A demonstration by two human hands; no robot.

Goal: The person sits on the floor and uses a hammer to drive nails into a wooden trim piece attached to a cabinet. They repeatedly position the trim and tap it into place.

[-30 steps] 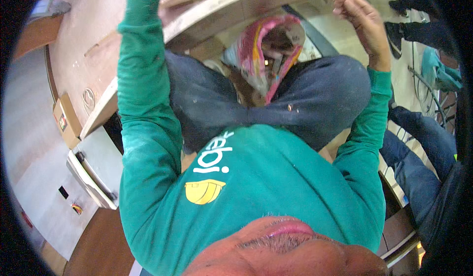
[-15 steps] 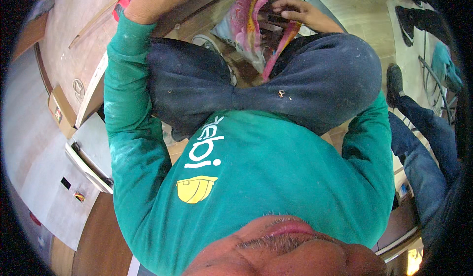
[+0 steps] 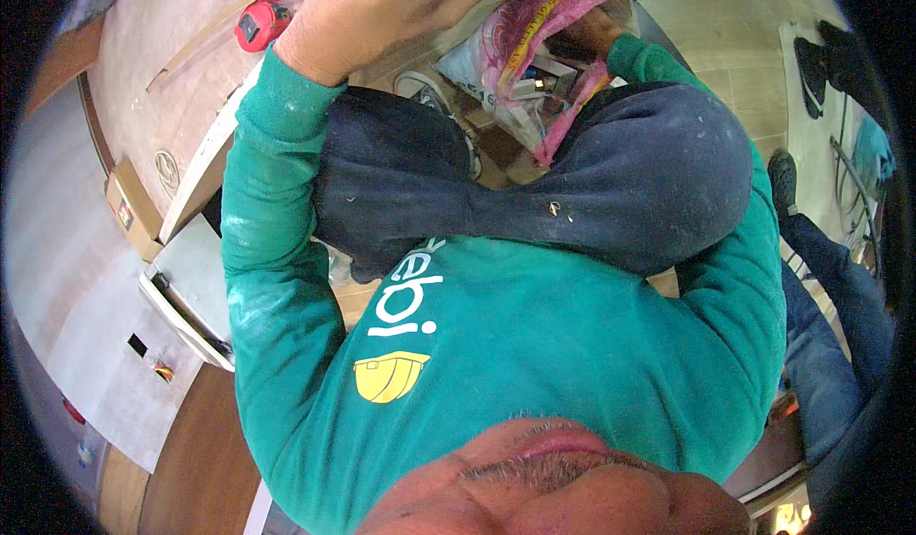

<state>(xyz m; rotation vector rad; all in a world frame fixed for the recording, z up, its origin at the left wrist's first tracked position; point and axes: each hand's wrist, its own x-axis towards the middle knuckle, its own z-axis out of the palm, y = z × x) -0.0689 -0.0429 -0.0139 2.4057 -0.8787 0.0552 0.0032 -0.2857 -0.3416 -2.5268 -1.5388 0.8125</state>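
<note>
Two hands point(image 3: 410, 5) point(image 3: 593, 31), one pink bag point(image 3: 498, 50)

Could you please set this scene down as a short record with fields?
Left hand: at the picture's top edge; whether it holds anything is unclear
Right hand: inside the pink bag, fingers mostly hidden
Bag: open, with metallic-looking pieces inside
Left side: red-and-black tool on a pale surface
Right side: another person's blue trousers

My feed is moderately bright and fairly even, though black fisheye vignetting swallows the corners and straight edges bow toward it. I see shadow darkening the right hand point(image 3: 593, 31) inside the pink bag point(image 3: 498, 50), a small glint below it, warm glare at lower right, and grain in the blacks.
</note>
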